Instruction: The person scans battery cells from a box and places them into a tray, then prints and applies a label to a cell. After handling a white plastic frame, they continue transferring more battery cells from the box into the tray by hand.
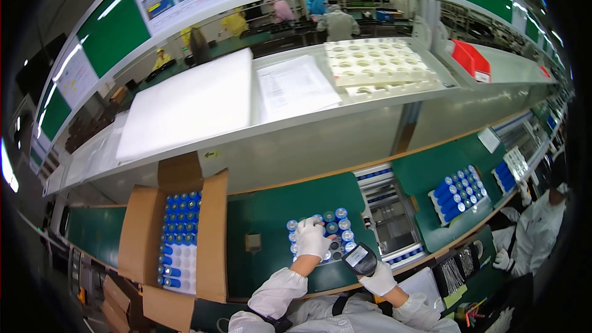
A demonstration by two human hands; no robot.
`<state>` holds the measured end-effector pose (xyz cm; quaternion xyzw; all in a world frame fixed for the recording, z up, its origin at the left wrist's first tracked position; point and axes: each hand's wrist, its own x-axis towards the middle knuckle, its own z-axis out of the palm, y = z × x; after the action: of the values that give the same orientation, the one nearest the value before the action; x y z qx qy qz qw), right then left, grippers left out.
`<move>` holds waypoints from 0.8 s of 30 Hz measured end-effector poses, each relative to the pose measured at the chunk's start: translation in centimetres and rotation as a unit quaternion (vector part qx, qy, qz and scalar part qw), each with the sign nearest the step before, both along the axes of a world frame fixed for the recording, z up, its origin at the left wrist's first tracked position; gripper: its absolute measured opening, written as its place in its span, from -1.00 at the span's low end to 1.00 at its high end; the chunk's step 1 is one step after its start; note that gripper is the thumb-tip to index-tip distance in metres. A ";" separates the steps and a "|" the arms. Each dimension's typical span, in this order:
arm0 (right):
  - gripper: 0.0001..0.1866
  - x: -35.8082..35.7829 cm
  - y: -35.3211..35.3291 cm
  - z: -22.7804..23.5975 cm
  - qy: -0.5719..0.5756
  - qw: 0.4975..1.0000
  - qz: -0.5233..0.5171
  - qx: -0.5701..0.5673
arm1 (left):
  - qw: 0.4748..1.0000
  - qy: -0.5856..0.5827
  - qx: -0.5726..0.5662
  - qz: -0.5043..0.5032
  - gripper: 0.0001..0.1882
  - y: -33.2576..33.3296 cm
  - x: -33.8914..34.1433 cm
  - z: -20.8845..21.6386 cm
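My left hand (313, 240), in a white glove, lies over a block of blue cylindrical battery cells (341, 213) on the green bench. Its fingers are spread across the cell tops, thumb apart on the right; the cells under the palm are hidden. Silvery ends face up on most of these cells, while a few near the thumb look darker. My right hand (378, 280), also gloved, grips a dark handheld meter (360, 260) with a lit pale screen, just right of the block's near corner.
An open cardboard box (213, 234) at left holds blue cells in a white tray. A roller conveyor (390, 222) crosses the bench at right, with another cell tray (459, 194) beyond. Above runs a shelf with white foam (191, 102) and a red bin (471, 60). A co-worker stands far right.
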<state>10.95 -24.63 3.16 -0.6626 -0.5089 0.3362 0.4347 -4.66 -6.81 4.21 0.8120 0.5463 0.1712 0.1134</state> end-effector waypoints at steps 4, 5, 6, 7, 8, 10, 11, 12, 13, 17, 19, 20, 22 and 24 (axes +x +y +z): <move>-0.75 0.0 0.4 -2.4 -0.023 0.999 -0.009 -0.027 | 0.988 -0.100 0.111 -0.021 -0.60 1.6 -7.5 7.7; -0.74 -0.2 0.4 -2.7 -0.021 0.999 -0.022 -0.020 | 0.987 -0.115 0.100 0.041 -0.64 2.8 -10.6 8.9; -0.73 -0.4 0.6 -3.3 -0.021 0.999 -0.039 -0.012 | 0.982 -0.133 0.092 0.100 -0.68 4.2 -13.7 9.7; -0.75 -0.4 0.9 -4.7 -0.019 0.999 -0.039 0.010 | 0.974 -0.119 0.113 0.158 -0.70 5.6 -17.9 10.0; -0.77 -0.8 1.4 -5.7 -0.015 0.999 -0.038 0.033 | 0.964 -0.069 0.136 0.219 -0.70 6.8 -23.7 9.2; -0.71 -2.3 2.5 -5.4 0.002 1.000 -0.007 0.026 | 0.939 0.083 0.074 0.327 -0.60 6.8 -34.4 7.7; -0.68 -3.4 3.1 -4.7 -0.005 0.999 -0.002 0.033 | 0.902 0.171 -0.010 0.397 -0.53 5.4 -37.6 7.3; -0.65 -4.7 3.5 -3.8 -0.008 0.999 0.003 0.045 | 0.872 0.189 -0.104 0.439 -0.45 4.3 -42.1 5.9; -0.61 -5.3 3.7 -2.7 0.000 1.000 0.014 0.023 | 0.858 0.221 -0.137 0.443 -0.42 2.7 -44.8 4.6; -0.62 -6.6 4.6 -3.6 0.002 0.999 0.026 0.043 | 0.855 0.223 -0.201 0.423 -0.33 0.0 -47.9 1.6; -0.62 -7.5 5.0 -3.3 -0.012 0.999 0.050 0.019 | 0.861 0.215 -0.184 0.423 -0.36 -0.4 -49.1 1.0; -0.62 -7.9 5.2 -3.1 -0.014 0.999 0.046 0.016 | 0.855 0.206 -0.188 0.437 -0.40 -0.1 -49.2 0.9; -0.63 -8.5 5.5 -2.4 -0.047 0.996 0.063 0.033 | 0.851 0.198 -0.194 0.447 -0.44 0.5 -49.3 0.7; -0.63 -8.4 5.4 -2.2 -0.047 0.997 0.063 0.029 | 0.861 0.232 -0.161 0.424 -0.44 0.7 -49.4 0.5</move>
<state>2.53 -19.25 0.98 -0.6316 -0.5789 0.3165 0.4073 -54.04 -6.10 4.72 0.4887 0.8682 -0.0813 0.0293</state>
